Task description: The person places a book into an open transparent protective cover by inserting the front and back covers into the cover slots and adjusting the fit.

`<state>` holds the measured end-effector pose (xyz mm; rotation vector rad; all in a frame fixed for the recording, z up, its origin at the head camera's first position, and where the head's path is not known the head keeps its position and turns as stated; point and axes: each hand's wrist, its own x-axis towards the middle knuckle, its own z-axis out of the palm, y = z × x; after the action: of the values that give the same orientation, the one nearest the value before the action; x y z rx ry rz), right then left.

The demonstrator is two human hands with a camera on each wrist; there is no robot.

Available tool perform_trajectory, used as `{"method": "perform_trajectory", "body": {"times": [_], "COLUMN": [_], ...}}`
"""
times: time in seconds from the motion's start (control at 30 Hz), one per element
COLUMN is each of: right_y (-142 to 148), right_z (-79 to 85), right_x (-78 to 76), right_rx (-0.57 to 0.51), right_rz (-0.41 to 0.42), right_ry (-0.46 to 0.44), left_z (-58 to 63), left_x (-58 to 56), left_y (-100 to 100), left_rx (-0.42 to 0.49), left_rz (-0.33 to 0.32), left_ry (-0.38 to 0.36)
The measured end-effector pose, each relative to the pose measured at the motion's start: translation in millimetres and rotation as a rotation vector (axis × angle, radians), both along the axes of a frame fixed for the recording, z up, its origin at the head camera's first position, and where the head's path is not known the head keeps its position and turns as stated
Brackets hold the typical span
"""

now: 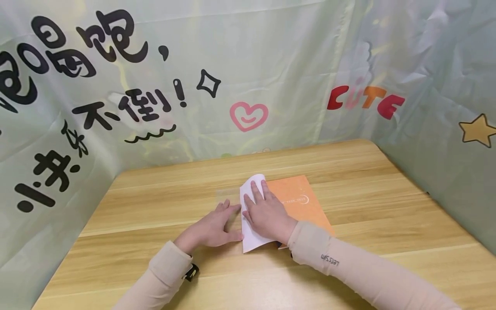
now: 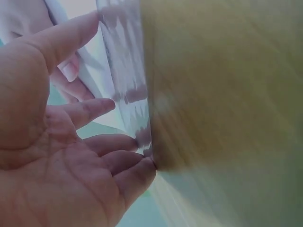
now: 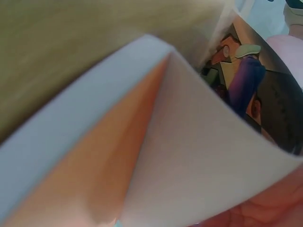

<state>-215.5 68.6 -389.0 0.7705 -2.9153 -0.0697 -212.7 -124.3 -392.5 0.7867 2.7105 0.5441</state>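
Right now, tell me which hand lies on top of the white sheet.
The right hand: its fingers spread over the sheet. The left hand instead has its fingertips at the sheet's left edge.

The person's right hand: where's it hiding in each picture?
Head view: the right hand is near the middle, just below centre, lying on the white page.
Left wrist view: its fingers show at upper left, behind the left hand.
Right wrist view: what looks like its palm peeks in at the bottom right corner.
Shared landmark: the wooden table shows in all three.
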Motion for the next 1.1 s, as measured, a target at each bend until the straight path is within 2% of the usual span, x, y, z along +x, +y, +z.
{"method": "perform_trajectory", "body": {"times": [0.17,0.27,0.37,0.5,0.6,0.8,0.9,0.97,1.1], "right_y": [-1,2,9,26,42,72,81,84,83], "right_z": [1.0,1.7,2.7,5.7,7.8,7.7,5.0,3.5,3.1], "right_x": [0.2,-1.8,-5.3,-10.9,-15.9,-25.3,-29.0,-30.6,-31.6], "right_rx": [0.005,-0.036,-0.170,-0.400,-0.496,-0.555,-0.588,-0.605,-0.562], "right_rz": [-0.001,0.035,0.078,0.098,0.115,0.227,0.273,0.296,0.308], "right_ry": [-0.025,-0.048,-0.111,-0.263,-0.370,-0.522,-0.562,-0.582,-0.549], "left_z": [-1.0,-0.7,-0.9,-1.1,-1.0,-1.4,-2.5,-3.2,-3.7], "left_x": [2.1,2.6,2.4,2.1,2.5,2.6,1.9,1.5,1.4], "left_y": [1,0,-2,-3,-4,-6,-6,-6,-7], "left_rx": [-0.044,-0.048,-0.048,-0.057,-0.062,-0.056,-0.047,-0.043,-0.030], "left_rz": [0.013,0.015,0.009,0.006,0.012,0.006,0.003,0.004,0.010], "left_ry": [0.020,0.014,0.018,0.025,0.019,0.016,0.019,0.019,0.017]}}
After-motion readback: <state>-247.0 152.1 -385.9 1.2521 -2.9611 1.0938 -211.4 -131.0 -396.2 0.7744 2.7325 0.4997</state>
